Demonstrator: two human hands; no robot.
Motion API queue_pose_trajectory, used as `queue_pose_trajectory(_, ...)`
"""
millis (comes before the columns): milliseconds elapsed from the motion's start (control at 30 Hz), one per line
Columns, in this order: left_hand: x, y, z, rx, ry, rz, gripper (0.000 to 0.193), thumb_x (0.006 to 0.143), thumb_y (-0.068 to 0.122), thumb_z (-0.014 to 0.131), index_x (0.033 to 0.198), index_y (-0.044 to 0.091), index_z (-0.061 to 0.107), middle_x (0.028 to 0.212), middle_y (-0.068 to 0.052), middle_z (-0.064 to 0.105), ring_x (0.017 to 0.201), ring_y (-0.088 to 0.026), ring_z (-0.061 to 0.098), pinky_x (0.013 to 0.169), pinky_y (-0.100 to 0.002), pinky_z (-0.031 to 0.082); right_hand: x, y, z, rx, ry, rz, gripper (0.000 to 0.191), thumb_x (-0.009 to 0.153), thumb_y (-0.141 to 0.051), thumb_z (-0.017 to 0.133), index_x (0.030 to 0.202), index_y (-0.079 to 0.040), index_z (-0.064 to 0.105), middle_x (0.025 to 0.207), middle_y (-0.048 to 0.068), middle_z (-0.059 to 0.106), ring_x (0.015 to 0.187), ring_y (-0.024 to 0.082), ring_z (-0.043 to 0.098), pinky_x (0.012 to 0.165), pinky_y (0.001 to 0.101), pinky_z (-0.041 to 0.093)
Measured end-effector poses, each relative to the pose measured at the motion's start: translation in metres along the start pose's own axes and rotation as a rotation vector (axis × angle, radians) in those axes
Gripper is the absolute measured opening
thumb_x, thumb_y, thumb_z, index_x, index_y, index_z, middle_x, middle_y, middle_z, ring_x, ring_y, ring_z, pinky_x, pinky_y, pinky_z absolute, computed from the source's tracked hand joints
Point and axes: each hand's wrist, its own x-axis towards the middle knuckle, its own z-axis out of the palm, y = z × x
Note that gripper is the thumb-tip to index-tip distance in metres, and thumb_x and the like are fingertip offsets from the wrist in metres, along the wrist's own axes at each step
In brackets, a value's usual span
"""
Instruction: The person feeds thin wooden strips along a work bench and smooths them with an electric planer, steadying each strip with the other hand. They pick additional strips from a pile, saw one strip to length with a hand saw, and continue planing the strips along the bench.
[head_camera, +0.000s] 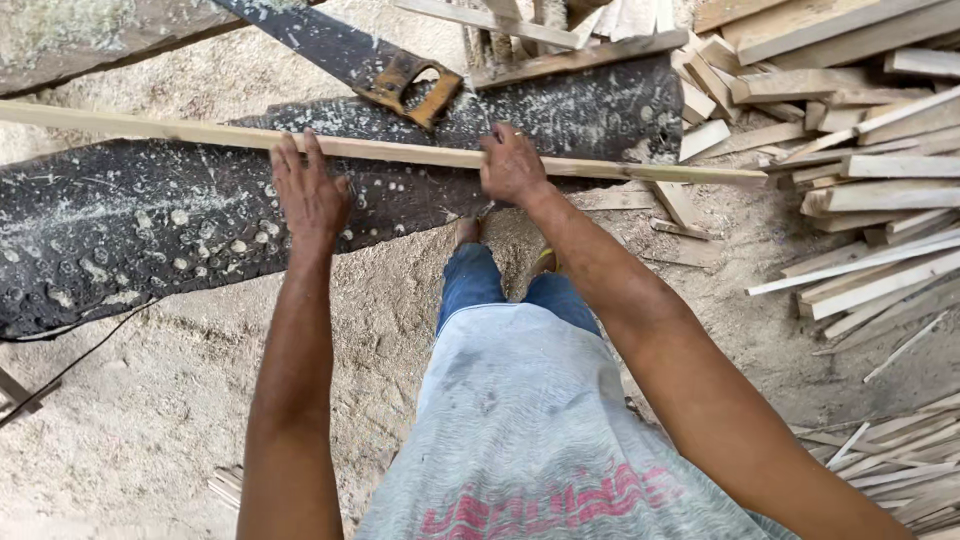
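While you lean over the dark workbench (120, 230) | long wooden strip (400, 150) runs left-right along its far edge | left hand (308, 195) lies flat, fingers spread, on it | right hand (512, 165) curls around it, nearer its right end | handsaw (395, 75) just beyond.

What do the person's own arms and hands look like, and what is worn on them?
Both arms are bare from the upper arm down: no sleeves reach them, and no gloves or watch are visible. The left hand and right hand are bare too; whether the right hand wears a ring cannot be told. The person wears a light grey top with pink print and blue jeans.
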Motion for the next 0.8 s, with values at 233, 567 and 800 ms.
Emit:
queue_pose_trajectory(233, -0.056, 0.089, 0.042, -0.444, -0.037, 0.219, 0.060, 0.094, 0.026, 0.074, 0.142, -0.002, 0.052, 0.140, -0.029, 0.051, 0.125, -0.039, 0.052, 0.108, -0.051, 0.045, 0.092, -0.066, 0.017, -0.042, 0.212, -0.358, 0.055, 0.085, -0.037, 0.070, 0.127, -0.004, 0.057, 0.133, 0.031, 0.047, 0.129, 0.048, 0.046, 0.111, 0.0614, 0.031)
queue_pose_trajectory(567, -0.077, 0.184, 0.053, -0.544, -0.160, 0.432, 0.049, 0.086, 0.021, 0.076, 0.129, 0.005, 0.059, 0.129, -0.017, 0.057, 0.118, -0.037, 0.056, 0.099, -0.050, 0.048, 0.076, -0.037, -0.002, 0.352, 0.056, -0.076, 0.015, 0.090, -0.016, 0.061, 0.099, -0.004, 0.062, 0.082, 0.010, 0.056, 0.067, 0.019, 0.046, 0.062, 0.0415, 0.051)
queue_pose_trajectory(800, -0.085, 0.249, 0.072, -0.413, -0.257, 0.671, 0.051, 0.089, 0.027, 0.075, 0.133, 0.008, 0.058, 0.130, -0.016, 0.059, 0.122, -0.038, 0.055, 0.103, -0.053, 0.046, -0.076, 0.084, -0.040, 0.613, 0.349, -0.062, 0.019, 0.072, -0.016, 0.069, 0.084, -0.002, 0.068, 0.073, 0.010, 0.065, 0.062, 0.019, 0.059, 0.061, 0.0387, 0.051)
